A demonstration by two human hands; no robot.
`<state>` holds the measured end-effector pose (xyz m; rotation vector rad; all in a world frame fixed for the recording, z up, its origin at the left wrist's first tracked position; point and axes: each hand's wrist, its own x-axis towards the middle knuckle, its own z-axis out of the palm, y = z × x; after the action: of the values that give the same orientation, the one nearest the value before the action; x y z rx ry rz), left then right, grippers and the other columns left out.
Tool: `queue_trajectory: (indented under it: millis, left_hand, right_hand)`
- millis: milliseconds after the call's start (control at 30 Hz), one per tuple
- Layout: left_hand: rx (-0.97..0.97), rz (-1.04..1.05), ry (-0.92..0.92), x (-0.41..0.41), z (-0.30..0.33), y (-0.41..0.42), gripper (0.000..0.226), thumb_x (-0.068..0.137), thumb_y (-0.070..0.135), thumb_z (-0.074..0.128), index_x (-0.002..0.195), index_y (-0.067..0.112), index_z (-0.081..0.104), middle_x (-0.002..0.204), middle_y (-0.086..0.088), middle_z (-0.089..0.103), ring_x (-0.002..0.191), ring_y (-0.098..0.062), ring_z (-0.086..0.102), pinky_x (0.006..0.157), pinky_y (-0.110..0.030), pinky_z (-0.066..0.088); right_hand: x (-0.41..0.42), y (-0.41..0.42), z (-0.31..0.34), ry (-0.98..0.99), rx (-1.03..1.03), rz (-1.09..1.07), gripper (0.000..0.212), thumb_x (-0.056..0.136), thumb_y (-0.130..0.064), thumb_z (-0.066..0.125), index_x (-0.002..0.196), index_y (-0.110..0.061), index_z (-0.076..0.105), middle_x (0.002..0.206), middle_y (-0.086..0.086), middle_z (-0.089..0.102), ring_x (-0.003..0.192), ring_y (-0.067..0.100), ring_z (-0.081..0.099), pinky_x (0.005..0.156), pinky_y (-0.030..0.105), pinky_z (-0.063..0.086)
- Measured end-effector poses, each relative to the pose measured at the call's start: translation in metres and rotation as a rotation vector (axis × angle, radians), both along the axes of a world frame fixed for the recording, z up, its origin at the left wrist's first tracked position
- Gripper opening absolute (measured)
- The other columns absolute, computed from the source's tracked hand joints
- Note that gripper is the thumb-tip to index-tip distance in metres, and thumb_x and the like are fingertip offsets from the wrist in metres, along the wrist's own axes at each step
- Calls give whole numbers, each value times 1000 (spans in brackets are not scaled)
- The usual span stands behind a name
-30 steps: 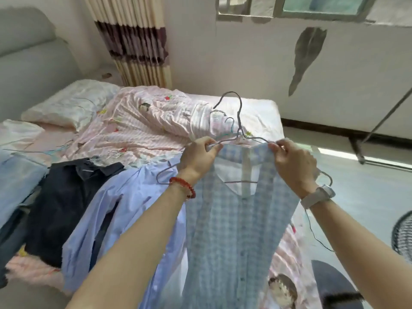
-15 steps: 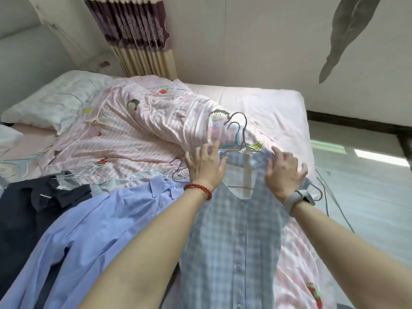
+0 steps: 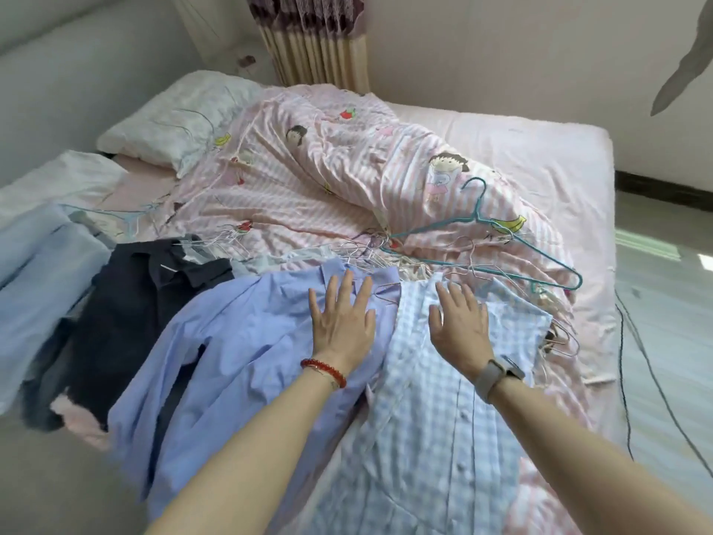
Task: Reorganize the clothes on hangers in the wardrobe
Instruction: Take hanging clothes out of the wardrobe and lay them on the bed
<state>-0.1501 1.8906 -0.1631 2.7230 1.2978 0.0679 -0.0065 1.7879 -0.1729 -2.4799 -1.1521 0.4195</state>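
- Lying flat on the bed, the pale blue checked shirt runs from near the bed's middle down toward the camera, button placket facing up, its collar end close to a tangle of wire hangers.
- Right hand rests palm-down on the checked shirt near its top, fingers straight and spread, gripping nothing; a grey watch sits on that wrist.
- Left hand lies flat just beside it on the plain blue shirt, fingers splayed wide, holding nothing; a red bead bracelet circles the wrist.
- The plain blue shirt overlaps the checked shirt's left edge.
- Teal hanger lies bare on the pink striped quilt beyond the hands, apart from both shirts.
- Whether a hanger sits inside the checked shirt cannot be told; the cloth hides it.
- Dark navy garment lies left of the plain blue shirt, a light blue garment further left.
- White pillow at the far left corner; striped curtain against the wall behind.
- Black cable trails along the right bed edge to the floor.
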Motion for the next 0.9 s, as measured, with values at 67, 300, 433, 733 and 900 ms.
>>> queue_trajectory:
  millis: [67, 300, 433, 733, 900]
  left_hand:
    - [44, 58, -24, -54, 19, -5, 52, 95, 35, 34, 145, 29, 22, 155, -2, 14, 142, -18, 8, 112, -47, -2]
    - [246, 385, -238, -297, 86, -64, 35, 82, 12, 64, 116, 6, 62, 123, -16, 58, 113, -30, 56, 93, -53, 39]
    - [340, 670, -217, -456, 116, -126, 31, 80, 9, 65, 111, 5, 65, 116, -16, 62, 107, -32, 59, 88, -51, 43]
    - [564, 1397, -152, -740, 154, -305, 30, 75, 4, 68, 104, 4, 66, 103, -16, 66, 99, -33, 62, 87, -50, 42]
    - [610, 1793, -53, -800, 164, -417, 35, 83, 11, 60, 117, 10, 61, 122, -10, 59, 118, -25, 52, 100, -46, 31]
  right_hand:
    - [-41, 9, 22, -12, 27, 81, 45, 96, -26, 36, 140, -16, 32, 149, 3, 29, 140, 23, 17, 111, 48, 14]
    - [-252, 11, 90, 42, 238, 519, 36, 93, -19, 45, 127, -10, 50, 133, 8, 49, 127, 28, 39, 105, 42, 29]
    - [-400, -2, 119, 55, 301, 853, 35, 91, -13, 48, 124, -6, 52, 130, 12, 51, 120, 32, 44, 99, 38, 31]
    - [-719, -69, 154, 116, 350, 1595, 37, 93, -19, 44, 129, -14, 48, 134, 3, 48, 126, 23, 39, 102, 34, 29]
    - [-847, -133, 166, 166, 361, 1966, 39, 94, -21, 41, 132, -18, 45, 137, 0, 46, 129, 19, 35, 104, 31, 28]
